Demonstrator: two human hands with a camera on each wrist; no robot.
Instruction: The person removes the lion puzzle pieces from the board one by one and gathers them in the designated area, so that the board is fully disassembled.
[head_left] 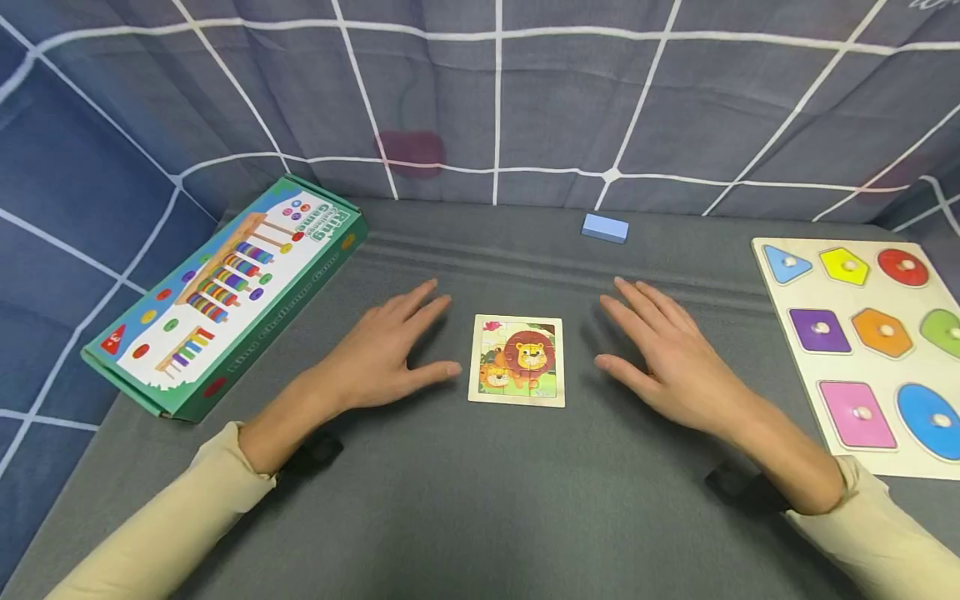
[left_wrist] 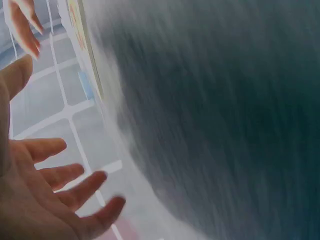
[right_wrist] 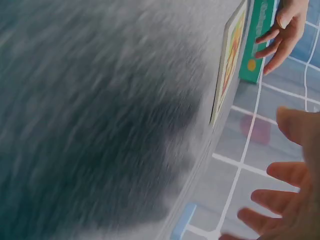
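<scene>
Lion puzzle (head_left: 517, 361) sits flat on the grey tabletop (head_left: 480, 508), and from the head view it's right between the two hands, well in from the far edge where the checked curtain (head_left: 555, 108) hangs. Left hand (head_left: 390, 354) is out to its left, fingers spread, thumb pointing across at the frame's left side; right hand (head_left: 671, 371) mirrors it over on the right, fingers stretched toward the far edge, thumb angled inward. Neither one touches! Call the left hand nearer: its thumb tip is just beside the frame, while the right thumb leaves a wider gap. No obvious long axis either, since this frame looks close to square, sides running roughly toward the far edge with a slight turn. Blue block (head_left: 604, 228) rests up by that edge, the green game box (head_left: 225, 300) slants along the left edge, and the shape board (head_left: 862, 350) lies toward the right edge. Over to the left wrist view: palm bare, fingers fanned, holding nothing, with the puzzle a thin sliver up top. Right wrist view now: thumb apart, fingers separated, nothing gripped, the puzzle edge-on between this hand and the other one opposite.
</scene>
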